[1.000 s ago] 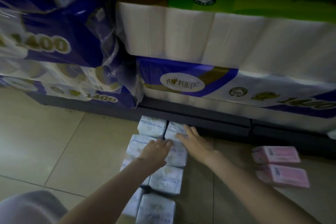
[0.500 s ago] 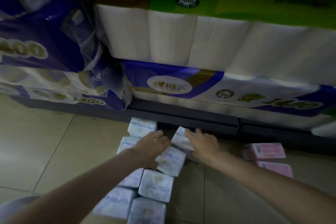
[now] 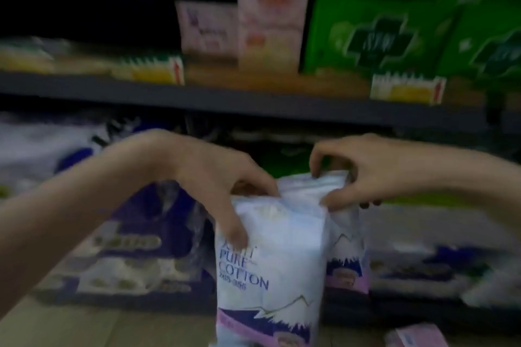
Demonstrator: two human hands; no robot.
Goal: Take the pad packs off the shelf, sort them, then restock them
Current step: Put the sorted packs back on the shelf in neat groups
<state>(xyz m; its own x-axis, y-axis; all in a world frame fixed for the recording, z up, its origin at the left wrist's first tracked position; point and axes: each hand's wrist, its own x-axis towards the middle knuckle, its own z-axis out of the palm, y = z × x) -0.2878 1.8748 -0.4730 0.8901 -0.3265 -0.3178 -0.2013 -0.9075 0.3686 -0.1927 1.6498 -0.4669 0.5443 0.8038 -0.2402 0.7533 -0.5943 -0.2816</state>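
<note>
While much of the view is smeared by blur, we can make out 2 white pad packs held upright in front of the shelving. Our left hand [image 3: 225, 186] pinches the top edge of the nearer pack [image 3: 267, 270], thumb down its front and fingers curled behind the top seam. That pack reads "PURE COTTON" in blue, with a mountain drawing and a purple band near the bottom; its lower edge is cut off by the frame. Our right hand [image 3: 358, 175] grips the top of the second pack [image 3: 348, 259], which stands just behind and to the right, touching the first and mostly hidden by it. Both packs are off the shelf, in the air above the floor [image 3: 84, 329].

Above the hands runs a dark shelf edge [image 3: 253, 101] carrying yellow price tags [image 3: 406, 87], green packs [image 3: 375, 36] and pale boxes [image 3: 273, 14], all too blurred to read. Behind the hands we see blue and white bulk packs [image 3: 127, 259]. A pink pack [image 3: 417, 336] shows at the bottom right, partly cut off.
</note>
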